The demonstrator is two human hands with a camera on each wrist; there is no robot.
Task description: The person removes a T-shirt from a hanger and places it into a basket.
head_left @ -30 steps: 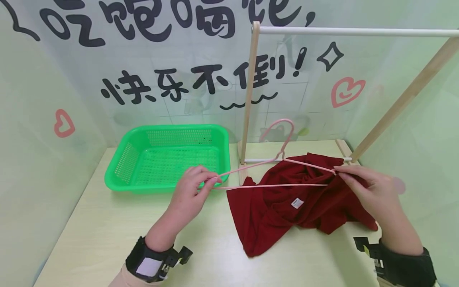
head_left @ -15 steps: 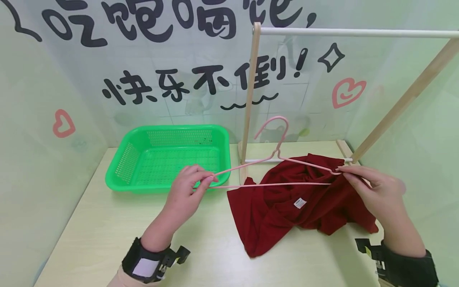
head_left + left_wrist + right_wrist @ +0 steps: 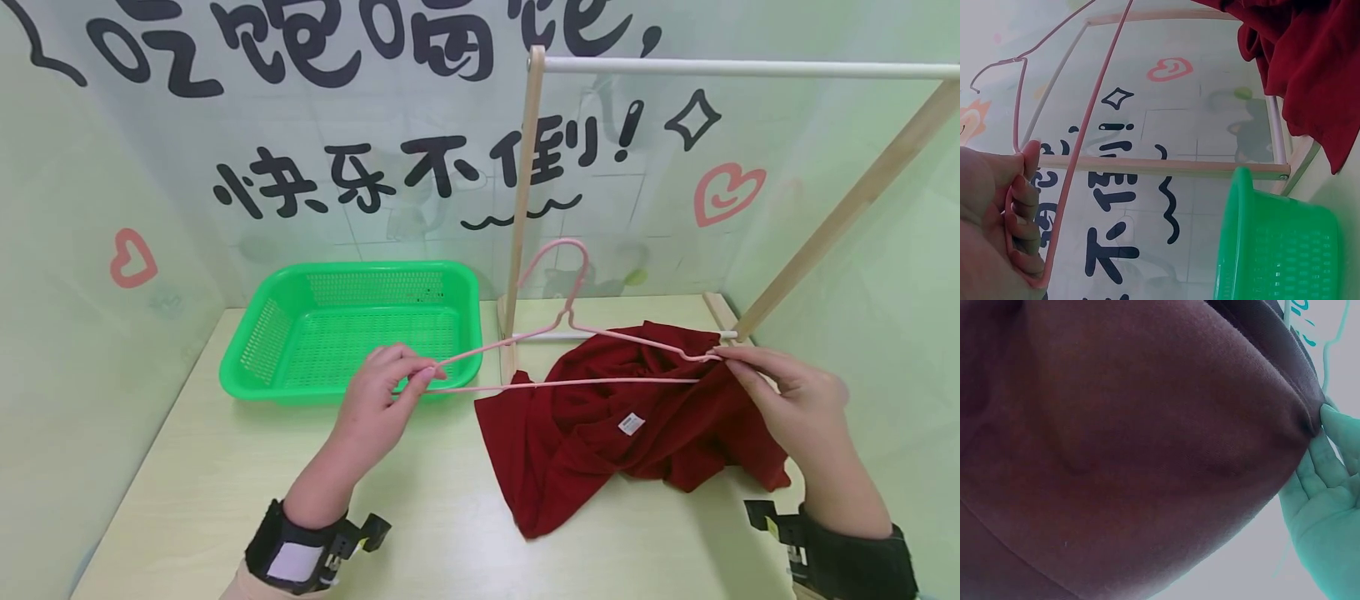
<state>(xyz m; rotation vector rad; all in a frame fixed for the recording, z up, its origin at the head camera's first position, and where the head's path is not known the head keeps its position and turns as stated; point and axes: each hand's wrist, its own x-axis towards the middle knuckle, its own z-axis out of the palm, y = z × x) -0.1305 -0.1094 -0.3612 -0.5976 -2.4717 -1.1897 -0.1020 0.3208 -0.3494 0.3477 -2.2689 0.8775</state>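
Observation:
A thin pink clothes hanger [image 3: 570,382] is held up above the table, hook on top. My left hand [image 3: 382,392] grips its left corner; in the left wrist view, the fingers curl round the wire [image 3: 1060,237]. A dark red garment [image 3: 600,450] with a small white label [image 3: 631,423] lies bunched below and behind the hanger. My right hand [image 3: 795,400] pinches the garment's raised edge between thumb and fingers, as the right wrist view shows on the cloth [image 3: 1147,437]. The hanger's right shoulder ends right at these fingertips, and its lower bar runs into the cloth there.
A green plastic basket [image 3: 345,395] stands at the back left, behind my left hand. Behind the garment rises a wooden rack [image 3: 522,192] with a white top rail [image 3: 735,68]. Walls printed with lettering and hearts close off the back and sides of the table [image 3: 420,517].
The hanger and my left hand have shifted left, the hook tilting leftward. My right hand stays by the garment, moving slightly right, with the hanger's right end still at its fingertips.

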